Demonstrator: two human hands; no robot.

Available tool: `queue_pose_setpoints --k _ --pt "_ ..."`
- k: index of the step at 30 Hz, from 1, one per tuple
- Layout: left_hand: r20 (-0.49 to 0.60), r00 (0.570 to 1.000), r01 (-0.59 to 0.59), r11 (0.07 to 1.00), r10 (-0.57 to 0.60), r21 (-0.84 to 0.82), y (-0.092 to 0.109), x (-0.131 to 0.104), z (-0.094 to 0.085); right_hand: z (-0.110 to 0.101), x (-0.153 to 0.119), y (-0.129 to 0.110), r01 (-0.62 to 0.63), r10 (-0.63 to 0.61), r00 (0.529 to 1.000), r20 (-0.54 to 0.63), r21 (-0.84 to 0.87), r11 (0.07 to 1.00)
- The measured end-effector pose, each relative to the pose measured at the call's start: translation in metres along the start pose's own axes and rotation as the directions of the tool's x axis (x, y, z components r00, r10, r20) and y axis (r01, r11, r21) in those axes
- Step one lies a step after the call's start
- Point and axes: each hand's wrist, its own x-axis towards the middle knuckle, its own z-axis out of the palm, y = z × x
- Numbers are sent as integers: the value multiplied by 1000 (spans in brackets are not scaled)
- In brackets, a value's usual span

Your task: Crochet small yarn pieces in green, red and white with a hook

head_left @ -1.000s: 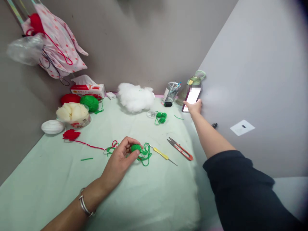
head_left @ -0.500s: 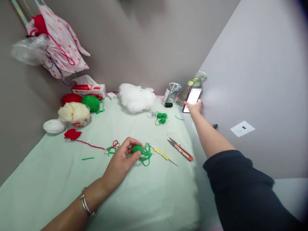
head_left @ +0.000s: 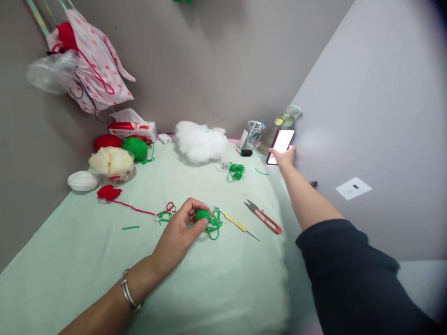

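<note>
A pale green tablecloth (head_left: 209,288) fills most of the space before you. Read the clock from the green crocheted piece in your left hand, with 12 straight ahead.

At 11, high against the wall, hangs a pink dotted cloth (head_left: 101,51). Your left hand (head_left: 185,225) sits near the middle of the table, its thumb and fingers closed around that piece. Your right hand (head_left: 287,157) reaches out between 1 and 2, gripping the lower part of a phone whose screen is lit.

White stuffing (head_left: 200,143) lies in a heap at 12. A green bottle (head_left: 284,121) stands just behind the phone. Between 10 and 11 you have a tissue box (head_left: 148,131), and at 10 a bowl (head_left: 124,176) heaped with something cream-coloured. The phone (head_left: 282,142) itself is tilted back.

Smaller still, orange-handled snips (head_left: 266,222) lie at 3, and a yellow-handled hook (head_left: 237,223) lies between them and your left hand. The green crocheted piece (head_left: 202,214) peeks out from your fingers, loose strands trailing beside it. Smallest of all, a green yarn snippet (head_left: 130,228) lies just below 9.
</note>
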Motion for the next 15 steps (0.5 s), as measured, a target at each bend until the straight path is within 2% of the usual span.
queue_pose_setpoints --k 3,7,9,11,13,15 --pt "-9 1000 17 998 -17 -57 2 1 -1 -5 -9 -6 -131 130 991 -30 -30 991" --pt "-52 998 30 987 -38 -159 4 2 -4 -21 -25 -19 -135 135 991 -26 -31 990" --pt "-84 996 7 982 -23 -190 5 2 -5 -32 -36 -28 -85 86 995 43 -15 996" --pt "-107 994 -27 979 5 -204 5 2 -6 -44 -53 -40 -8 5 983 184 13 1000" --pt "-110 993 -60 978 38 -199 7 1 -6 -58 -80 -54 91 -103 925 366 48 995" --pt "-107 992 -85 979 66 -183 10 -1 -5 -73 -116 -69 200 -218 816 535 92 975"
